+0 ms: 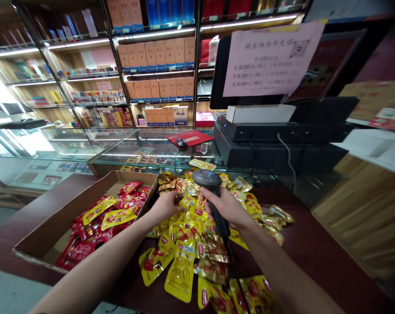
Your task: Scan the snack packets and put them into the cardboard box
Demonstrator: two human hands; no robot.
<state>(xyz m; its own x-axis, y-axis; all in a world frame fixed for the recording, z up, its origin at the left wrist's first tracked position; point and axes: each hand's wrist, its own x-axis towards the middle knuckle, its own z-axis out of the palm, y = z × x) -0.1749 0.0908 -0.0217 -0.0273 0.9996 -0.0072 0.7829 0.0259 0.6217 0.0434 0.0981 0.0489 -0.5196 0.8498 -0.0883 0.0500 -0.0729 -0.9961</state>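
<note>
My right hand (225, 205) is wrapped around the handle of a black barcode scanner (207, 176), whose head is over the pile with a small blue light on top. Its cable runs down toward me. Fingers curled, my left hand (167, 205) pinches the edge of a yellow snack packet (187, 202) left of the scanner; the fingertips are partly hidden. Beneath and around both hands spreads a pile of shiny yellow and gold snack packets (180, 270) on the dark red table (302, 253).
On the left, an open cardboard box (36, 240) holds red packets (82, 250) and two yellow ones on top. Behind are a glass counter (145, 148), a mouse (181, 142) on a red pad (199, 137), and a monitor (221, 69) with a paper sign (269, 61). Stocked shelves line the wall.
</note>
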